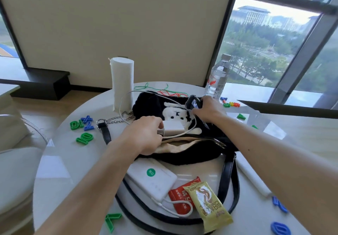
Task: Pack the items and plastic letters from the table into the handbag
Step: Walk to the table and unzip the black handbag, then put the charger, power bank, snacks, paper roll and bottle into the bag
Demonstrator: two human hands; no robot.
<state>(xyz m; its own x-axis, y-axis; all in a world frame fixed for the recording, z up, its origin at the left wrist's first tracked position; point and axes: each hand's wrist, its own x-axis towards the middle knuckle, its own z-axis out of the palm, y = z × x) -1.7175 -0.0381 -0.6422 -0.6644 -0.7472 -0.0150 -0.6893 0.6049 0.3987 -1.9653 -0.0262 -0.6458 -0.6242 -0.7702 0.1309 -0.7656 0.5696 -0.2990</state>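
Left hand (pixel 144 134) pinches the light, rigid charger (pixel 172 128), right hand (pixel 206 109) grips a dark item; the cable (pixel 126 95) is floppy, so bunch it before stuffing into the soft handbag (pixel 182 154).

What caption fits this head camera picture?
Left hand brings a white charger to the open black handbag while the right hand holds its edge.

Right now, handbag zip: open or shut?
Open. The handbag zipper teeth are parted and the tan lining shows in the gap, with the left hand holding a white charger just above it.
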